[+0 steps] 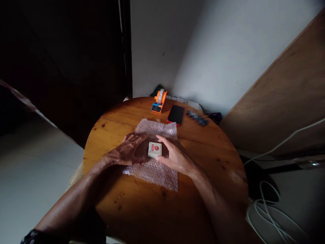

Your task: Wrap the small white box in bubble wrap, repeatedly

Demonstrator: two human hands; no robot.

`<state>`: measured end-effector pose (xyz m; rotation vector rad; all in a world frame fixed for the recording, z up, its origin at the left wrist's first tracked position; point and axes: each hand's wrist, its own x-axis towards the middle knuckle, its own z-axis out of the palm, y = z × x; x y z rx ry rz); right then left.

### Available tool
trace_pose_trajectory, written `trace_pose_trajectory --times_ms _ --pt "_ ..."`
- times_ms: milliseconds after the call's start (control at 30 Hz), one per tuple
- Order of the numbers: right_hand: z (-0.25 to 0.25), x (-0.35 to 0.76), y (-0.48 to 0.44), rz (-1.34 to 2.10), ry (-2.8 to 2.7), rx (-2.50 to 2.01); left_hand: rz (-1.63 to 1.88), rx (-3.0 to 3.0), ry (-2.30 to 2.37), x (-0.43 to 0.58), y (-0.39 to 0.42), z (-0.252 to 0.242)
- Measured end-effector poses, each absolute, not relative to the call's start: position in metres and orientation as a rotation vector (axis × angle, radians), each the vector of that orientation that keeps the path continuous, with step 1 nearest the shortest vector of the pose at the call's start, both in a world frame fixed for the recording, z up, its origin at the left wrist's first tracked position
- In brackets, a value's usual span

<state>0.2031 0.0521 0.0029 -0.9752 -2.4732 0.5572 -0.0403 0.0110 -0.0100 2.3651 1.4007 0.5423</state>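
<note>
A small pale box (155, 149) with a red label lies on a sheet of clear bubble wrap (162, 176) on the round wooden table. To the left of the box is my left hand (129, 149), fingers spread over the wrap and a gap between it and the box. My right hand (177, 156) curves around the box's right side, thumb and forefinger apart. Its thumb tip is at the lower right corner of the box; whether it touches, I cannot tell. The far fingers of my right hand are hidden.
An orange and blue tape dispenser (159, 101) with a roll stands at the back of the wooden table (210, 162). Beside it lie a dark flat slab with red edges (176, 114) and a blurred dark item (197, 118). Pale cables (266, 210) coil at the right.
</note>
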Motion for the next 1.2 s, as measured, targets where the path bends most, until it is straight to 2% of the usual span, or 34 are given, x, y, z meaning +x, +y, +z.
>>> trace_pose_trajectory --times_ms 767,1033,1200 --pt "-0.003 0.196 0.051 0.716 -2.423 -1.038 0.438 2.324 1.399 -0.046 0.012 -0.005" --pt "-0.004 0.200 0.054 0.705 -2.451 -1.014 0.694 2.299 1.322 -0.044 0.000 0.014" --pt "-0.003 0.202 0.055 0.779 -2.432 -0.972 0.474 2.469 1.242 -0.040 -0.036 0.029"
